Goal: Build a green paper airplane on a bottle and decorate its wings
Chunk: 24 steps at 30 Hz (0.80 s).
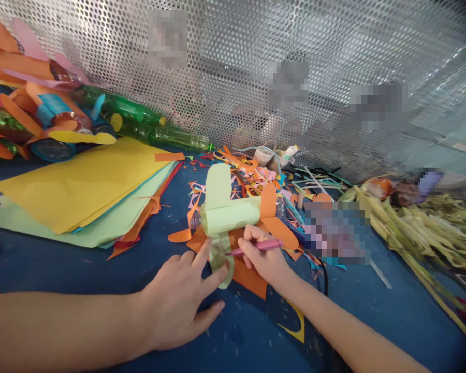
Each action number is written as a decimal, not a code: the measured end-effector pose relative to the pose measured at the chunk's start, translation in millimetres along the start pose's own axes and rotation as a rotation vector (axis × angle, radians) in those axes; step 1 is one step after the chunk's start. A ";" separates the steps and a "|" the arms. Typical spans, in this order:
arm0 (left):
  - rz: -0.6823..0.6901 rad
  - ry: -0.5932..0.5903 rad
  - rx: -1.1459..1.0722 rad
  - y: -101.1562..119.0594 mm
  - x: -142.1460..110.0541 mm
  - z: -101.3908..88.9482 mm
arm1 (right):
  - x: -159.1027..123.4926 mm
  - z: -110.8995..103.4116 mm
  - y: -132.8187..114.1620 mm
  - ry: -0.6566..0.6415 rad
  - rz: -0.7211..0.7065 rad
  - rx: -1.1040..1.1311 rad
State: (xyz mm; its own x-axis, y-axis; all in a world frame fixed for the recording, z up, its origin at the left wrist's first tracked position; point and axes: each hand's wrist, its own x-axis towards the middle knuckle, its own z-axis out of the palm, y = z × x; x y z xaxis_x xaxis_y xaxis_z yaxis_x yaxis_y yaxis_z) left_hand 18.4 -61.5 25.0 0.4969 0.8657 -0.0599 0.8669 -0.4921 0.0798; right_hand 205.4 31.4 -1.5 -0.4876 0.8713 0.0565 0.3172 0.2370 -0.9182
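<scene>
A model plane (233,215) made from a bottle wrapped in pale green paper lies before me, with green wings and orange paper fins at both ends. My right hand (262,254) grips a pink pen (256,247), its tip at the near green wing (219,259). Fingers spread, my left hand (182,290) rests against that same wing from the left. Beneath the plane and wing lies an orange paper sheet (252,277). Part of the wing is hidden by my left fingers.
Coloured paper sheets (89,181) are stacked at left, below several finished paper-and-bottle models (62,114). Green bottles (140,119) lie along the perforated metal screen (236,31). Paper scraps (252,171) litter the blue table (101,269) behind the plane. Dry husks (407,223) spread at right.
</scene>
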 end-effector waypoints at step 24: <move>0.001 0.043 -0.012 -0.3 -0.2 -0.8 | 0.2 -0.6 -0.3 -0.004 0.003 0.011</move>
State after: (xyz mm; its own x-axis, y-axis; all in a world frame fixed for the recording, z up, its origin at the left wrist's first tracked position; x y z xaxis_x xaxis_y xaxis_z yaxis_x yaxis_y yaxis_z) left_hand 17.9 -61.5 25.7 0.4952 0.8686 -0.0167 0.8658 -0.4918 0.0919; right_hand 205.7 31.7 -1.0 -0.4899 0.8702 0.0522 0.3098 0.2298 -0.9226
